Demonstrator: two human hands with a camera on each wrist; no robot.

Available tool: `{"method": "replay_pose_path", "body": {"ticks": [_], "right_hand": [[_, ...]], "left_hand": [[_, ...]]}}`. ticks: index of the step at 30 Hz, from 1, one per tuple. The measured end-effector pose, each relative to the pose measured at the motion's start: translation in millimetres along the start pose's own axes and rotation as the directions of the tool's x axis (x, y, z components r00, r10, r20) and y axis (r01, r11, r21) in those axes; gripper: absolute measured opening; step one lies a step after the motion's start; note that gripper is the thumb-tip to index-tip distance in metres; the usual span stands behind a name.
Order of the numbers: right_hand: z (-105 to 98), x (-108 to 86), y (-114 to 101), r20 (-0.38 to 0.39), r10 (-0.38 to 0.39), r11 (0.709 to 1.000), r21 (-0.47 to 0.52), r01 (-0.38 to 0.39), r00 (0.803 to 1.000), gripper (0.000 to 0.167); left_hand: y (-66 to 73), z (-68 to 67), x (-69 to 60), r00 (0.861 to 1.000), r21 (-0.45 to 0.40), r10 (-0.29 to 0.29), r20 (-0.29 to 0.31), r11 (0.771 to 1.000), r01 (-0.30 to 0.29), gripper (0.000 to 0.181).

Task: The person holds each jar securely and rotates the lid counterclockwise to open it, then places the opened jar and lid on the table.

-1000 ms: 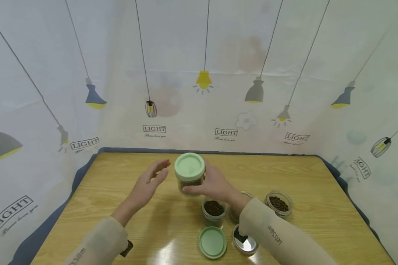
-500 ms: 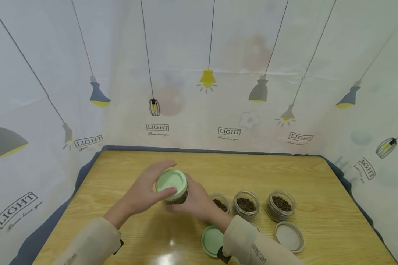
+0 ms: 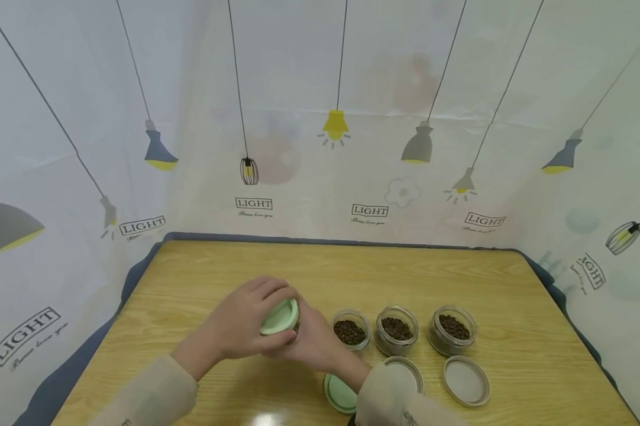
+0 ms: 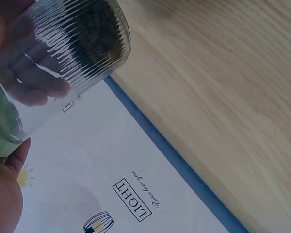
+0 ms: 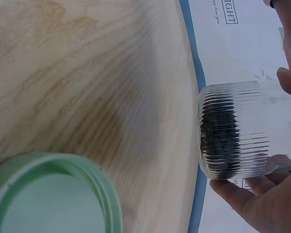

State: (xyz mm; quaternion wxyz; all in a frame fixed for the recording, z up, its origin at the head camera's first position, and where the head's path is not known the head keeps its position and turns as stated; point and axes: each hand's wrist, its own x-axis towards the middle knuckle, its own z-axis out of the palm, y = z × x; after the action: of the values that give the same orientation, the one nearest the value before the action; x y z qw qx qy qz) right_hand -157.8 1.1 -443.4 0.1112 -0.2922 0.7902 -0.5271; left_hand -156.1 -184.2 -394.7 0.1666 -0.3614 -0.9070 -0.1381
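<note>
Above the table, both hands hold a ribbed glass jar [image 5: 220,131] with dark beans at its bottom and a pale green lid [image 3: 280,318]. My left hand [image 3: 245,322] grips the lid, fingers over its far side and thumb along its near edge. My right hand [image 3: 317,343] is curled round the glass body, its fingers showing under the jar in the right wrist view. The lid appears on the jar; whether it is loosened I cannot tell. In the head view the hands hide most of the glass.
Three uncovered jars of dark beans, a left one [image 3: 350,331], a middle one [image 3: 396,328] and a right one [image 3: 452,330], stand in a row. Nearer lie a green lid [image 3: 341,395], partly behind the right forearm, and two pale lids [image 3: 466,380]. A printed curtain [image 3: 299,177] surrounds the table.
The right hand has brought the jar left and lower. My left hand, apart from it a second ago, has come onto the lid and now wraps it; the jar is more tilted.
</note>
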Motion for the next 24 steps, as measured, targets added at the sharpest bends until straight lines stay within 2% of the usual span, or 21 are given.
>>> {"method": "replay_pose_path", "body": {"ticks": [5,13,24], "right_hand": [[4,-3.8,2,-0.013,0.010,1.000,-0.023,-0.010,1.000,0.094],[6,-9.1,2,-0.038,0.021,1.000,-0.015,-0.021,0.999,0.087],[6,-16.3,5,-0.014,0.010,1.000,-0.021,-0.010,1.000,0.082]], "left_hand": [[2.6,6.7,-0.6,0.999,-0.008,0.017,-0.027,1.000,-0.017,0.048],[6.6,13.9,1.4,0.999,-0.050,-0.010,-0.051,0.999,0.008,0.040],[16.2,18.2,1.0,0.995,0.019,0.020,-0.099,1.000,-0.019,0.038]]}}
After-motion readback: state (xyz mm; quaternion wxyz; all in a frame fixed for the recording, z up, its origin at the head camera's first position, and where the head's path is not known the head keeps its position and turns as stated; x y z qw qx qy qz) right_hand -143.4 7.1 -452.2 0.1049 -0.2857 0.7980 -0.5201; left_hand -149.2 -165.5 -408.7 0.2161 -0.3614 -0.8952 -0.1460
